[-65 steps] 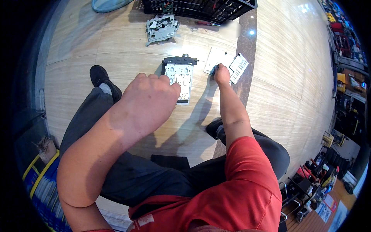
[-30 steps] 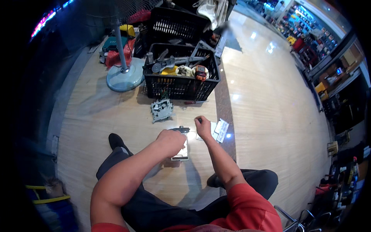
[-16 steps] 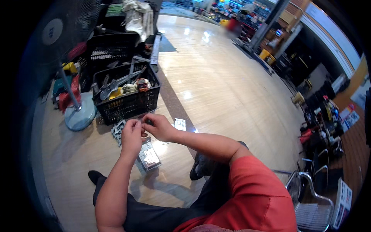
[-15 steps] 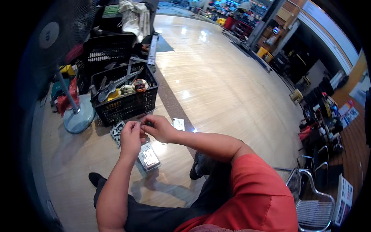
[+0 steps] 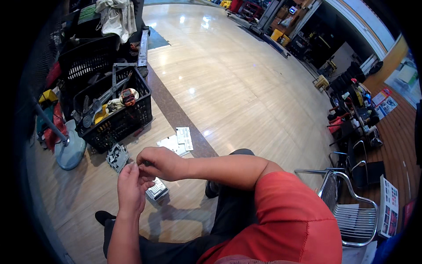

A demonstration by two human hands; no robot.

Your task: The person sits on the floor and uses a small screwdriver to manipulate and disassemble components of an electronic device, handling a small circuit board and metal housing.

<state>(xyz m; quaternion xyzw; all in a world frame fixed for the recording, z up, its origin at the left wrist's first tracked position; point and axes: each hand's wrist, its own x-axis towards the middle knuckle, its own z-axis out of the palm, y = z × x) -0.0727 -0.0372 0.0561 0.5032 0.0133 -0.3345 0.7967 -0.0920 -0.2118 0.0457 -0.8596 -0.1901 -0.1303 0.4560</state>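
On the near side of the black crate (image 5: 127, 119), as the head view shows it, the person's left hand (image 5: 131, 188) and right hand (image 5: 163, 163) meet at the fingertips. About two seconds ago they were apart, the left over the silver metal unit (image 5: 157, 190) and the right at the pale plates (image 5: 172, 144); half a second ago they had already come together, and they remain so. The view has since swung toward the right, so the crate appears farther left, and the plates, partly covered by the right hand then, now show more fully.

Counted out, the floor (image 5: 246, 110) bears one unit, two plates that overlap, and one grey metal mechanism (image 5: 117, 157). The mechanism sits just in front of the crate, the plates to its right and nearer the person. One fan base (image 5: 70, 149) stands left of the crate, and one metal chair (image 5: 354, 218) well to its right.

The unit rests nearer the person than the crate and to its right, just beside the fingers in the view; they overlap its far end, and contact cannot be told. On both hands the fingers are curled and pinched together; whether something small is held between them cannot be told.
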